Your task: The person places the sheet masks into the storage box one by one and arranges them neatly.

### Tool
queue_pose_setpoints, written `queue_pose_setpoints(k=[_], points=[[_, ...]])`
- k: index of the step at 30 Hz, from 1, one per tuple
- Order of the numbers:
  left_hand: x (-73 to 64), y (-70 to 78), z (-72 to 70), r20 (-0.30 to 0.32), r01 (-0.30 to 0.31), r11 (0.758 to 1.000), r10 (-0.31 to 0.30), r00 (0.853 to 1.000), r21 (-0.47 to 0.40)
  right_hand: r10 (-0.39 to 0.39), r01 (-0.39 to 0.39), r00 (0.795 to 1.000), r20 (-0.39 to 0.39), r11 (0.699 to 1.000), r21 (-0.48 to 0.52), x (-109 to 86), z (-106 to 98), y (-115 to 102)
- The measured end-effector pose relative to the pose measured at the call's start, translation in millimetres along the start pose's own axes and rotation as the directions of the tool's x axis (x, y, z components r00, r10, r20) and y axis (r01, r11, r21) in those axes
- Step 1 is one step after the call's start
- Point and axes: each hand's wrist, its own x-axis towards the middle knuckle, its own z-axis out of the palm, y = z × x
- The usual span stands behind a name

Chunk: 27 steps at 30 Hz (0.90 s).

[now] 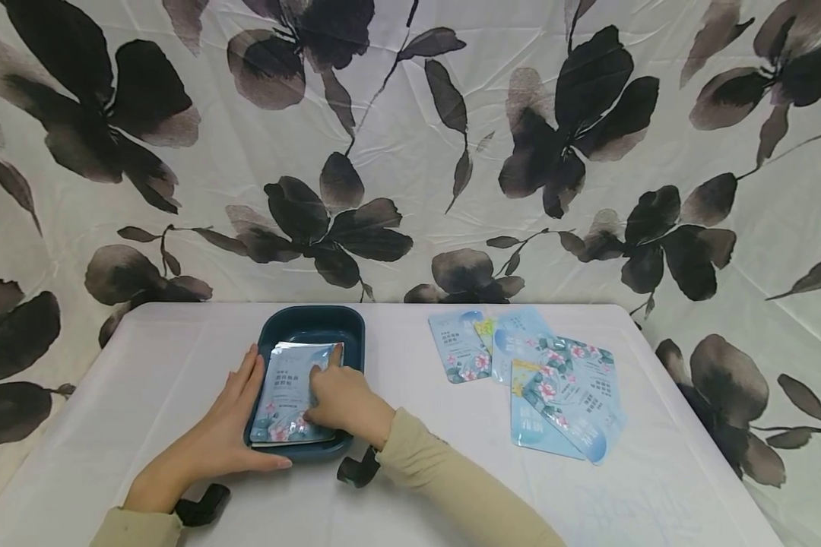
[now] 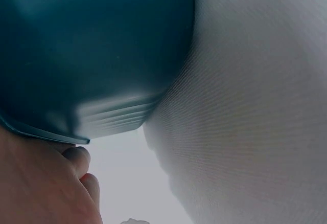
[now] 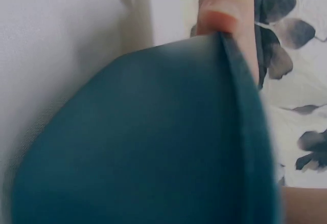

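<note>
A dark teal tray [image 1: 315, 319] on the table holds a stack of flat, light-blue flower-printed sachets [image 1: 290, 391], which look like face-mask packets. My left hand [image 1: 222, 433] steadies the tray, its fingers stretched along the left side and its thumb spread at the near rim. The left wrist view shows the tray's outer wall [image 2: 102, 45] with fingers [image 2: 76, 157] against the rim. On the stack's right part rests my right hand [image 1: 345, 395], index finger extended over the top sachet. In the right wrist view the tray wall [image 3: 143, 132] hides this hand's fingertips.
More sachets [image 1: 461, 346] lie spread and overlapping on the right of the white table [image 1: 438, 486], several of them in a heap [image 1: 575, 395]. Behind the table hangs a white cloth [image 1: 451, 228] with dark flowers. A black wrist camera [image 1: 359, 467] sits close to the tray's near edge.
</note>
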Motion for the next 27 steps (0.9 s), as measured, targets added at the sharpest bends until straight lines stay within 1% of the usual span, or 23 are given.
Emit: queue_pose_setpoints(k=[3, 5, 13, 16, 18, 22, 25, 27], points=[[0.0, 1.0, 0.1, -0.001, 0.001, 1.000, -0.001, 1.000, 0.000, 0.019, -0.018, 1.000, -0.017, 0.999, 0.027, -3.1, -3, 0], [0.0, 1.4, 0.2, -0.001, 0.005, 1.000, -0.005, 1.000, 0.000, 0.018, -0.017, 0.999, -0.027, 0.999, 0.041, -5.7, -5, 0], [-1.1, 1.4, -0.3, 0.003, 0.007, 1.000, -0.007, 1.000, -0.012, -0.067, 0.070, 0.997, -0.030, 0.992, 0.101, -19.9, -9, 2], [-1.5, 0.9, 0.0, 0.001, 0.010, 1.000, -0.010, 1.000, -0.009, -0.088, 0.091, 0.996, -0.029, 0.983, 0.162, -27.5, -14, 5], [-1.9, 0.6, 0.2, 0.001, 0.016, 1.000, -0.016, 1.000, -0.006, -0.108, 0.113, 0.994, -0.033, 0.971, 0.212, -33.8, -19, 8], [-2.3, 0.4, 0.2, 0.001, 0.028, 1.000, -0.028, 1.000, -0.003, -0.162, 0.172, 0.985, -0.059, 0.934, 0.314, -47.7, -29, 18], [-1.9, 0.8, 0.0, 0.000, 0.032, 0.999, -0.032, 0.999, -0.006, -0.189, 0.215, 0.976, -0.107, 0.900, 0.379, -58.4, -35, 28], [-1.6, 1.4, -0.2, 0.002, 0.037, 0.999, -0.037, 0.999, -0.008, -0.187, 0.232, 0.971, -0.147, 0.875, 0.424, -65.5, -37, 36]])
